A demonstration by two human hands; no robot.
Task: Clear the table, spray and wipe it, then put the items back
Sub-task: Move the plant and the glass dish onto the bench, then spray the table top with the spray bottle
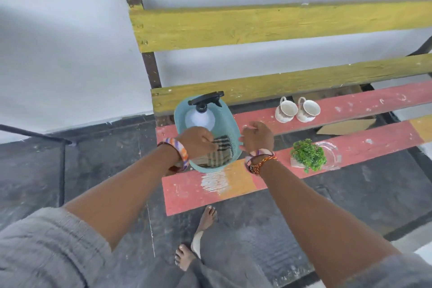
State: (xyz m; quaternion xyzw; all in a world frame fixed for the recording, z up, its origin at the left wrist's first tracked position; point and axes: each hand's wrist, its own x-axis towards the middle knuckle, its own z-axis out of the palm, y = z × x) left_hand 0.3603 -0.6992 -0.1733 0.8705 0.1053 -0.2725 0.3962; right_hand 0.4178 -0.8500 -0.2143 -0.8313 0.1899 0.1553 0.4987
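A teal basket (pixel 230 121) stands at the left end of the red and yellow slatted table (pixel 350 110). Inside it are a spray bottle (pixel 203 114) with a black trigger head and a folded checked cloth (pixel 219 149). My left hand (pixel 197 141) reaches into the basket from its left side and its fingertips pinch the cloth. Just outside the basket's right rim is my right hand (pixel 257 137), fingers loosely curled and thumb close to the rim, with nothing seen in it.
Two patterned white cups (pixel 285 110) (pixel 308 110) lie tilted on a red slat to the right. A small green plant (pixel 308 154) and a clear glass dish (pixel 329 151) sit on the front slat. Wide gaps separate the slats. My bare feet (pixel 208 217) stand on dark floor below.
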